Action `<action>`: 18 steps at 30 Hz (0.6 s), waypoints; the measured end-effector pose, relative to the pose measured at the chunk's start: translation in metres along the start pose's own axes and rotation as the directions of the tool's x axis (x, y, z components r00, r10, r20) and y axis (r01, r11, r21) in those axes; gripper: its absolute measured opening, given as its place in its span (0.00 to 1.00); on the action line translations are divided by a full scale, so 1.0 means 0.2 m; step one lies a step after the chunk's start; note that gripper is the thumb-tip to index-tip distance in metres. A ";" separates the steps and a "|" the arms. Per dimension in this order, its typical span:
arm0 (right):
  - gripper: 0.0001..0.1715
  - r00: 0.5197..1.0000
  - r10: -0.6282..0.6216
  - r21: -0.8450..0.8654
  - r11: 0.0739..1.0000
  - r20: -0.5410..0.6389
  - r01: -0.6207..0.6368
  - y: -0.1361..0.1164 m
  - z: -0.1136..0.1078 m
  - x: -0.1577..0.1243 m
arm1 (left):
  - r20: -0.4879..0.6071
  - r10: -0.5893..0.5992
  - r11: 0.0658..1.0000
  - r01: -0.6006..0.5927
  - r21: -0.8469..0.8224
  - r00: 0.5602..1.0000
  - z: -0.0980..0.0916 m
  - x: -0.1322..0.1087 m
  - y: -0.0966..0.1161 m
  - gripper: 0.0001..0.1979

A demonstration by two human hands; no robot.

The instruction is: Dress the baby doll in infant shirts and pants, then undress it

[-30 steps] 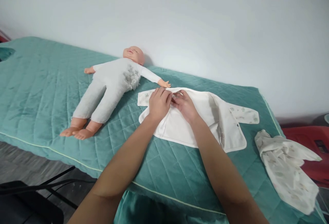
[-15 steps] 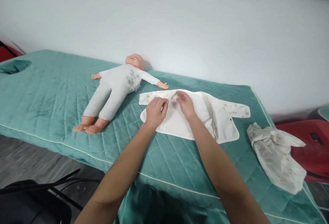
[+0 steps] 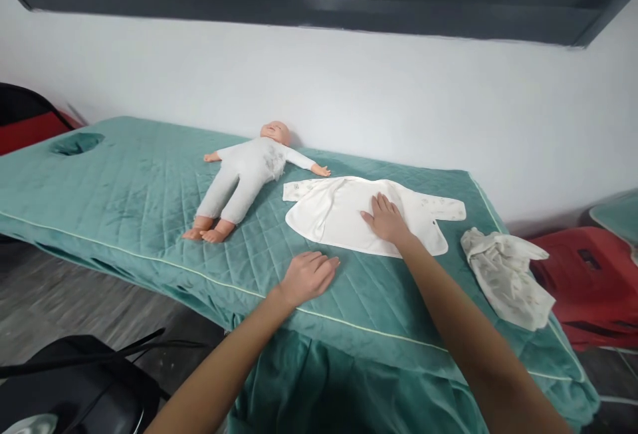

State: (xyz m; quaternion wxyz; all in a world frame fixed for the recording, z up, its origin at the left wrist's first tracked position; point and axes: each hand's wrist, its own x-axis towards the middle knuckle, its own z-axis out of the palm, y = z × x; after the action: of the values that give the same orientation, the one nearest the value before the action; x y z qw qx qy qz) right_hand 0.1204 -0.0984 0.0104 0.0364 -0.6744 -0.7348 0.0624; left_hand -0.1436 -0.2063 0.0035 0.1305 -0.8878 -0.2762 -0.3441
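Observation:
A white baby top (image 3: 343, 218) lies spread out on the green quilted bed cover (image 3: 239, 278), its printed sleeves stretched to both sides. My right hand (image 3: 386, 218) rests flat on the top with the fingers extended. Closer to the front edge, my left hand (image 3: 310, 276) is apart from the top, its fingers curled in over the cover with nothing seen in them. To the left, a baby doll (image 3: 252, 168) in a pale grey-white body lies on its back, arms out.
Crumpled printed white cloth (image 3: 506, 274) sits at the right end of the bed. Beyond it stands a red plastic chair (image 3: 588, 281). A black object (image 3: 74, 381) with cables is on the floor side at lower left. The wall (image 3: 389, 108) runs behind the bed.
Both hands have let go of the top's upper left part. My left hand came back toward the front edge; my right hand moved right and flattened on the fabric. The view has tilted up.

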 end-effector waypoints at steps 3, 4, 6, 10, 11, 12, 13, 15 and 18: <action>0.44 0.999 -0.038 -0.060 0.997 0.007 0.039 0.03 0.01 -0.17 | 0.024 -0.017 1.000 0.017 -0.006 1.000 -0.03 -0.05 0.02 0.07; 0.43 0.998 -0.057 -0.073 0.996 -0.004 0.056 0.04 0.02 -0.23 | 0.039 -0.035 0.999 0.035 -0.008 0.999 -0.04 -0.06 0.03 0.08; 0.42 0.993 -0.109 -0.092 0.990 -0.049 0.104 0.05 0.03 -0.35 | 0.066 -0.081 0.997 0.082 -0.010 0.995 -0.08 -0.09 0.02 0.10; 0.33 0.953 -0.174 -0.074 0.984 -0.247 0.161 0.08 0.03 -0.55 | 0.121 -0.151 0.988 0.153 -0.006 0.981 -0.14 -0.16 -0.06 0.12; 0.29 0.937 -0.178 -0.066 0.984 -0.300 0.165 0.08 0.02 -0.59 | 0.140 -0.169 0.985 0.171 -0.005 0.976 -0.15 -0.18 -0.08 0.12; 0.25 0.923 -0.183 -0.061 0.983 -0.339 0.172 0.09 0.01 -0.63 | 0.157 -0.190 0.981 0.194 -0.005 0.969 -0.17 -0.21 -0.11 0.12; 0.22 0.913 -0.191 -0.065 0.982 -0.362 0.179 0.10 0.00 -0.65 | 0.171 -0.220 0.975 0.224 -0.005 0.961 -0.18 -0.23 -0.14 0.12; 0.19 0.907 -0.224 -0.096 0.974 -0.356 0.203 0.11 -0.02 -0.69 | 0.178 -0.306 0.950 0.311 -0.001 0.935 -0.19 -0.28 -0.19 0.11; 0.18 0.915 -0.269 -0.152 0.961 -0.301 0.233 0.14 -0.05 -0.72 | 0.172 -0.438 0.895 0.446 -0.007 0.882 -0.23 -0.31 -0.26 0.12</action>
State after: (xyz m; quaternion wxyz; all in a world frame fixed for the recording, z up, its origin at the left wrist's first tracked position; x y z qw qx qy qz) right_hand 0.1619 -0.2386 0.0204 0.1240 -0.5765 -0.8022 -0.0941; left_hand -0.2363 -0.2073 -0.0038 0.0048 -0.8298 -0.4731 -0.2961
